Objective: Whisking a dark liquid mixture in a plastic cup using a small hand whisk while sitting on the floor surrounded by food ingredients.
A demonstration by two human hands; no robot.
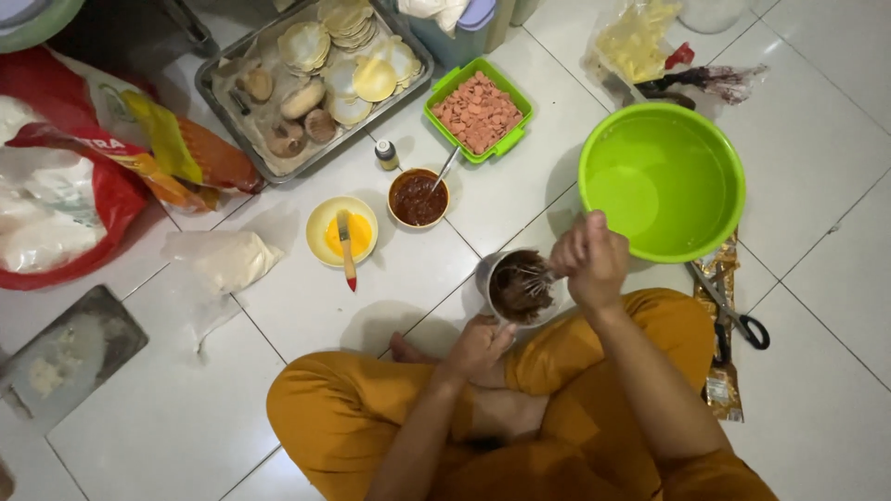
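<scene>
Sitting cross-legged on the white tiled floor (306, 306), I had my right hand (592, 260) closed in a fist around the handle of a thin wire whisk (536, 276), its loops sunk in the dark brown mixture inside a small grey metal bowl (517, 286) just in front of my knees. My left hand (478, 345) gripped that bowl's near rim, fingers curled over it. The mixture looked thick and evenly dark, so I judged the stirring well along, though the whisk was not yet out.

Beside the bowl a large bright green plastic basin (661, 181) stood with nothing in it. Farther off, a metal tray (311, 83) held flat pale dough rounds along with a few browner lumps, a green square tub (478, 111) was full of pink cut pieces, a little cup of reddish-brown sauce (419, 198) had a spoon in it, and a yellow dish (342, 230) carried a brush. None of those had met the brown mixture, as far as I could tell.
</scene>
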